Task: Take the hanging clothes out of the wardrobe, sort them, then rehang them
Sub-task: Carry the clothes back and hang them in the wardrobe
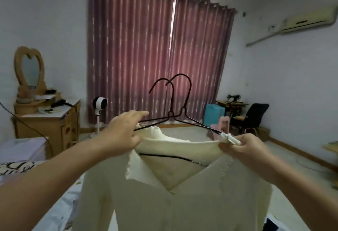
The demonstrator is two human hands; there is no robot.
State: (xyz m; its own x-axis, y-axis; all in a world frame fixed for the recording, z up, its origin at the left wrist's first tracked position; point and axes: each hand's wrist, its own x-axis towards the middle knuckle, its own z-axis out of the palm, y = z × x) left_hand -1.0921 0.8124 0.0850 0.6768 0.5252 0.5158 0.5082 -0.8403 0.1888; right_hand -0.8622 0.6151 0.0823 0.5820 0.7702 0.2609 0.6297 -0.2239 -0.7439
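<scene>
A cream knitted cardigan (173,203) with a collar and buttons hangs in front of me, held up at chest height. Two thin black wire hangers (180,101) rise from its neck, their hooks side by side. My left hand (122,134) grips the left side of the collar together with a hanger arm, index finger stretched along the wire. My right hand (243,146) pinches the right end of the collar and the hanger tip, where a white clip sits. A hanger's lower bar shows inside the neck opening. No wardrobe is in view.
A bed with light sheets (60,210) lies below the cardigan. Pink curtains (157,51) cover the far window. A wooden dressing table with a heart-shaped mirror (29,70) stands at the left, a small fan (99,103) beside it, a black chair (254,115) and blue box at the right.
</scene>
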